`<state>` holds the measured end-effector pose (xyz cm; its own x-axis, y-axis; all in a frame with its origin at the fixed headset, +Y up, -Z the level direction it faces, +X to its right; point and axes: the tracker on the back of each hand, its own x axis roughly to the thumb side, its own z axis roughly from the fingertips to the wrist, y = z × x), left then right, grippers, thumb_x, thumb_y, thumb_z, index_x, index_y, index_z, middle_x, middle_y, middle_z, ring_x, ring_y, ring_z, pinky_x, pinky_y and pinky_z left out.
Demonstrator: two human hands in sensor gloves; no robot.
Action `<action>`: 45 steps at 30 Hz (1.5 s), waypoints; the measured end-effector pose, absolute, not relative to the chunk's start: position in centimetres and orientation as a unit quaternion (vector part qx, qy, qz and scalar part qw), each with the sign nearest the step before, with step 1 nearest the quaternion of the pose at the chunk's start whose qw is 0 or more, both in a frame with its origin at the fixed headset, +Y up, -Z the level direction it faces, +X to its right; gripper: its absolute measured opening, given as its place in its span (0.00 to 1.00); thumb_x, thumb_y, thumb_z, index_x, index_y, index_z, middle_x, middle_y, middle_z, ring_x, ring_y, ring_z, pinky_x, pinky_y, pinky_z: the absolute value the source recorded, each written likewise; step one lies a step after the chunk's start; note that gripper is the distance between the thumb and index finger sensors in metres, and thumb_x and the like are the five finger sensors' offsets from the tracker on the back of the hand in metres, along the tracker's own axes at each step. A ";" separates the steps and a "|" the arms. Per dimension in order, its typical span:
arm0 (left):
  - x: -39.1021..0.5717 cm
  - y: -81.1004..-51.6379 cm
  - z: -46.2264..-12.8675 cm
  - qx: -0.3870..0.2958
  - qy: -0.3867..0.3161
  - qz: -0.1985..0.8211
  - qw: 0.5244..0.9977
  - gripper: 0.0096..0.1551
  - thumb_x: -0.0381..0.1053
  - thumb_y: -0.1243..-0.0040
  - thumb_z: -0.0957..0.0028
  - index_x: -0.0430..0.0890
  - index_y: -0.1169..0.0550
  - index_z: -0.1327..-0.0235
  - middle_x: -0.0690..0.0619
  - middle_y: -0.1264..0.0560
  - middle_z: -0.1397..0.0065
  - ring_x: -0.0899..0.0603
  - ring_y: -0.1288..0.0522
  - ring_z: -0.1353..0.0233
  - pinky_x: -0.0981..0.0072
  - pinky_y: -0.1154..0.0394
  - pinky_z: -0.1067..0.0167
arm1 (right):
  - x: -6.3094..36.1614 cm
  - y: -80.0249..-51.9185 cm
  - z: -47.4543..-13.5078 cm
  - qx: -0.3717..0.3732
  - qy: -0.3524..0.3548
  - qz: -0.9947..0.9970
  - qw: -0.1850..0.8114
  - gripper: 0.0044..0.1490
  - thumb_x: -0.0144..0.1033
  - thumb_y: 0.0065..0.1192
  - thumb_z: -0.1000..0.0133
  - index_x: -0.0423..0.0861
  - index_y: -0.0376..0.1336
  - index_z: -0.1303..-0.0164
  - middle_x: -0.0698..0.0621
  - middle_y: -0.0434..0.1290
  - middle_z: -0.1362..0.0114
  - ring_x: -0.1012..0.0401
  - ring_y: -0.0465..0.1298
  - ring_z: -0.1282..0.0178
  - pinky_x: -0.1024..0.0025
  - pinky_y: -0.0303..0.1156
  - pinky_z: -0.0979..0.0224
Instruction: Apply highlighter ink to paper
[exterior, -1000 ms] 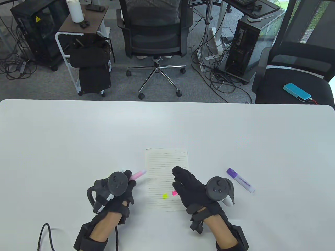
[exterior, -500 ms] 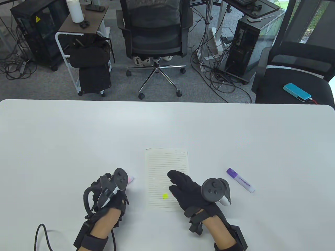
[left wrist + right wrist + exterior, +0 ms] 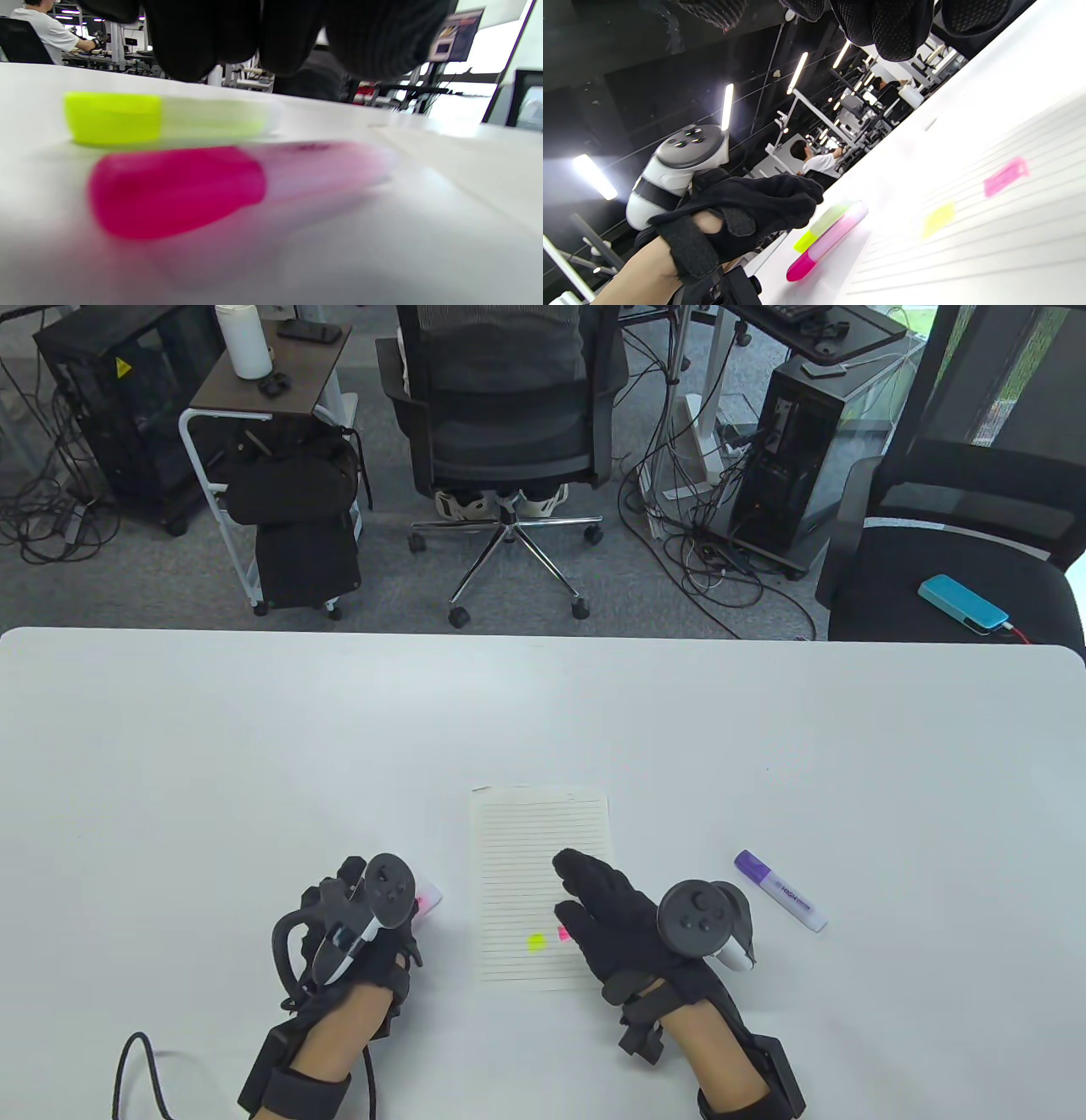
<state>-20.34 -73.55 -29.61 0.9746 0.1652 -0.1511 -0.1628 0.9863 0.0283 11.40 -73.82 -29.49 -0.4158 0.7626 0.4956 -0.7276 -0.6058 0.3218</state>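
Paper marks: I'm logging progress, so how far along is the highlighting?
Done: the paper carries a yellow mark and a pink mark. In hand: the pink highlighter lies capped beside the yellow highlighter, under the left hand. Left: the purple highlighter lies capped; no purple mark shows.

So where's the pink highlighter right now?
The pink highlighter lies on the table under the left hand, beside the yellow highlighter, just left of the paper.
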 end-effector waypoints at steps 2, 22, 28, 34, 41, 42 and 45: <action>-20.1 -73.0 -29.4 0.041 0.040 0.120 0.991 0.38 0.63 0.39 0.55 0.48 0.28 0.32 0.45 0.34 0.24 0.36 0.27 0.29 0.32 0.36 0.31 | 12.1 -73.6 -29.7 0.296 0.021 0.848 0.440 0.40 0.53 0.46 0.30 0.47 0.42 0.13 0.34 0.49 0.13 0.33 0.56 0.19 0.28 0.54 0.25; -18.0 -71.8 -28.4 0.112 -0.171 0.343 0.917 0.40 0.65 0.45 0.53 0.49 0.32 0.29 0.46 0.38 0.21 0.36 0.31 0.26 0.31 0.38 0.31 | 25.5 -73.7 -31.7 -0.037 -0.011 0.910 0.413 0.45 0.47 0.52 0.30 0.44 0.37 0.13 0.31 0.39 0.12 0.28 0.46 0.18 0.23 0.44 0.26; -17.6 -71.9 -28.3 0.110 -0.201 0.362 0.904 0.40 0.65 0.45 0.53 0.50 0.33 0.28 0.46 0.38 0.21 0.36 0.31 0.25 0.31 0.38 0.31 | 27.5 -75.7 -32.0 -0.165 0.127 0.920 0.331 0.48 0.41 0.57 0.31 0.44 0.34 0.13 0.33 0.35 0.11 0.27 0.36 0.17 0.23 0.37 0.27; -17.5 -72.0 -28.4 0.102 -0.206 0.374 0.898 0.40 0.65 0.45 0.53 0.49 0.33 0.28 0.46 0.38 0.21 0.35 0.31 0.25 0.30 0.38 0.31 | 27.6 -76.6 -32.4 -0.224 0.157 0.932 0.236 0.36 0.34 0.61 0.34 0.38 0.52 0.18 0.31 0.40 0.13 0.30 0.39 0.17 0.25 0.41 0.25; -17.4 -72.1 -28.3 0.100 -0.210 0.368 0.900 0.40 0.65 0.46 0.52 0.48 0.32 0.29 0.45 0.38 0.21 0.35 0.31 0.26 0.30 0.38 0.31 | 26.8 -76.9 -32.8 -0.194 0.181 0.945 0.192 0.31 0.35 0.64 0.35 0.38 0.57 0.26 0.30 0.39 0.15 0.29 0.38 0.19 0.27 0.42 0.25; -17.4 -72.1 -28.3 0.099 -0.211 0.368 0.900 0.39 0.65 0.46 0.52 0.49 0.32 0.29 0.45 0.38 0.21 0.35 0.31 0.25 0.30 0.38 0.31 | 26.7 -76.8 -32.8 -0.187 0.176 0.947 0.195 0.31 0.35 0.64 0.35 0.38 0.57 0.26 0.30 0.41 0.16 0.29 0.39 0.19 0.27 0.43 0.25; -17.4 -72.1 -28.3 0.100 -0.211 0.366 0.901 0.39 0.65 0.46 0.52 0.48 0.32 0.29 0.45 0.38 0.21 0.35 0.31 0.25 0.30 0.38 0.31 | 26.1 -75.9 -32.5 -0.157 0.124 0.948 0.246 0.31 0.35 0.61 0.34 0.39 0.53 0.25 0.29 0.46 0.16 0.28 0.46 0.19 0.26 0.47 0.25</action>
<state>-17.37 -72.08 -28.31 0.6422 0.6179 0.4535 -0.7021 0.7116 0.0248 26.10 -75.95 -32.51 -0.8295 0.4279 -0.3588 -0.5057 -0.8483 0.1573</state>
